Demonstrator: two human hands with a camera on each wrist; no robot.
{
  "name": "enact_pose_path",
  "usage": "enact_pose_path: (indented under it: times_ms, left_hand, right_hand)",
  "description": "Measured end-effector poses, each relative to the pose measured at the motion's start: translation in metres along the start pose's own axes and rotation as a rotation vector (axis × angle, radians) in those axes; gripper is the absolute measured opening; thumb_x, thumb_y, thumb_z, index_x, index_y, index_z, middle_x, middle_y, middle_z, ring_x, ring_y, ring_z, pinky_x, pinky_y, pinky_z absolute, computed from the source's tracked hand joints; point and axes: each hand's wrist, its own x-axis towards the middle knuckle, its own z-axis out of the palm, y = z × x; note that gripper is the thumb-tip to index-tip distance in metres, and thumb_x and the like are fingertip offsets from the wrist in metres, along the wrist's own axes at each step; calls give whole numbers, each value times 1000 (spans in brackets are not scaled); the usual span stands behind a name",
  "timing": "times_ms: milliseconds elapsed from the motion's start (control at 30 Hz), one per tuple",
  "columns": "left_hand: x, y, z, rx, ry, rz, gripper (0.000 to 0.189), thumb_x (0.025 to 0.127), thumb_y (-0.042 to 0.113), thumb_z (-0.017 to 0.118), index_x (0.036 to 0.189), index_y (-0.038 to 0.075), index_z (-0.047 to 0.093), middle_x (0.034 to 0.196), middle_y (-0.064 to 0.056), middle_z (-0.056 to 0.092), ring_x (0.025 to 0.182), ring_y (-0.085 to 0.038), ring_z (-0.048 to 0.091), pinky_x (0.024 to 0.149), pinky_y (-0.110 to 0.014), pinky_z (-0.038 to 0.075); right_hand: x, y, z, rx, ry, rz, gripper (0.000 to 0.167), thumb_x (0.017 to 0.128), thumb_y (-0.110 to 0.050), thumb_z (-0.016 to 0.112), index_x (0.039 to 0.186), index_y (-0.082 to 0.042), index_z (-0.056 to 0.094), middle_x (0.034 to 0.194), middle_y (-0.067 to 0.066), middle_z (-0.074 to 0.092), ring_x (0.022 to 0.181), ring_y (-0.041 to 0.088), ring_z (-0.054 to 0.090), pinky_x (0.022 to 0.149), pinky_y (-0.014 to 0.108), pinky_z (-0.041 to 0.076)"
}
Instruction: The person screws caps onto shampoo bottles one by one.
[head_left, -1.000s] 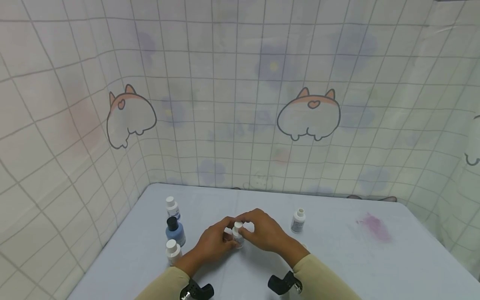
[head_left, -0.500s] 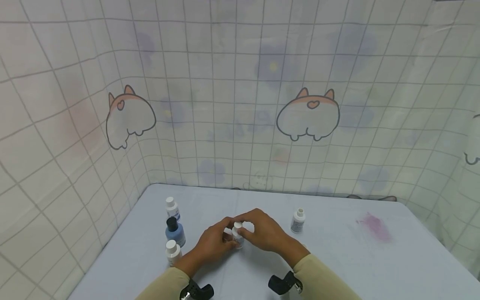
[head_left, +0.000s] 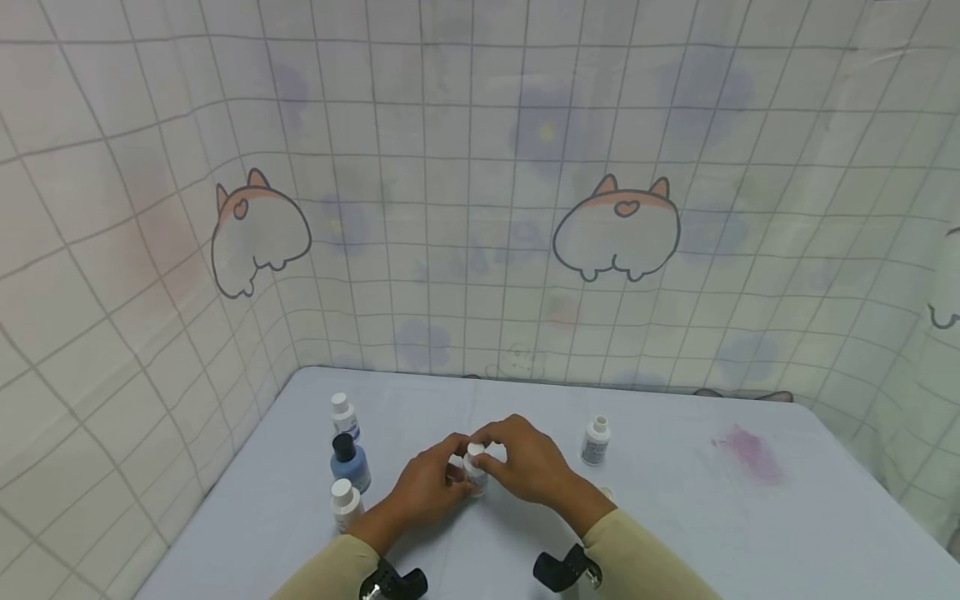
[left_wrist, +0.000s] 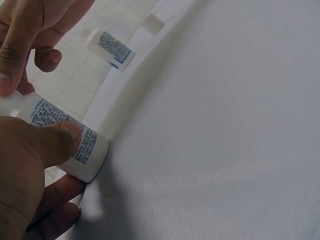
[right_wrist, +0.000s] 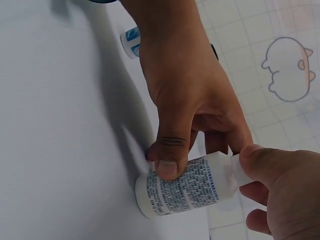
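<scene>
A small white bottle with a printed label stands on the white table between both hands. My left hand grips its body, thumb across the label. From the other side my right hand pinches the white cap at the bottle's top, thumb and fingers around it. The right wrist view shows the cap mostly covered by the right fingers. In the left wrist view, the bottle's base rests on the tabletop.
At left stand a white-capped bottle, a blue bottle with a black cap and another white bottle by the left wrist. An uncapped bottle is at right; a loose white cap lies near it. A pink stain marks the table.
Both hands keep their hold on the bottle and cap. The right hand and forearm have shifted very slightly, uncovering a little more of the loose cap behind the wrist.
</scene>
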Motion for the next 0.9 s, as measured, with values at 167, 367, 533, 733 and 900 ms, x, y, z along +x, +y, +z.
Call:
enact_pose_path:
  times_ms: [167, 367, 533, 733, 900]
  left_hand:
    - [0, 0, 0, -27, -15, -10, 55, 86, 19, 85, 133, 22, 56, 128, 1, 65, 99, -12, 69, 81, -37, 58]
    - [1, -2, 0, -109, -22, -9, 51, 86, 16, 84, 129, 21, 57, 126, 3, 64, 99, -11, 66, 81, -33, 56]
    - [3, -3, -1, -122, -14, -3, 51, 86, 16, 85, 128, 20, 57, 125, 3, 64, 100, -11, 66, 82, -33, 56]
    - [3, -2, -2, -118, 24, -16, 53, 85, 15, 85, 130, 18, 57, 126, -1, 65, 100, -13, 67, 84, -37, 57]
    - [2, -2, -2, -112, 67, -50, 54, 86, 13, 85, 132, 16, 56, 127, -5, 64, 101, -16, 68, 86, -41, 57]
  right_hand:
    - [-1, -1, 0, 14, -7, 10, 26, 95, -37, 75, 120, -27, 75, 110, -14, 68, 112, 13, 59, 89, 42, 54]
    - [-5, 0, -3, 25, -54, -11, 37, 97, -35, 73, 132, -24, 69, 120, -10, 68, 118, 15, 58, 95, 43, 53]
    - [-8, 2, -8, 12, -61, -36, 43, 97, -36, 73, 137, -20, 66, 123, -9, 67, 121, 16, 58, 97, 42, 53]
    - [-14, 3, -16, -3, -53, -37, 44, 96, -37, 75, 135, -20, 66, 121, -8, 67, 120, 16, 58, 96, 42, 54]
    - [-20, 7, -22, 2, -49, -17, 43, 95, -38, 75, 133, -19, 68, 120, -8, 67, 120, 17, 59, 94, 42, 54]
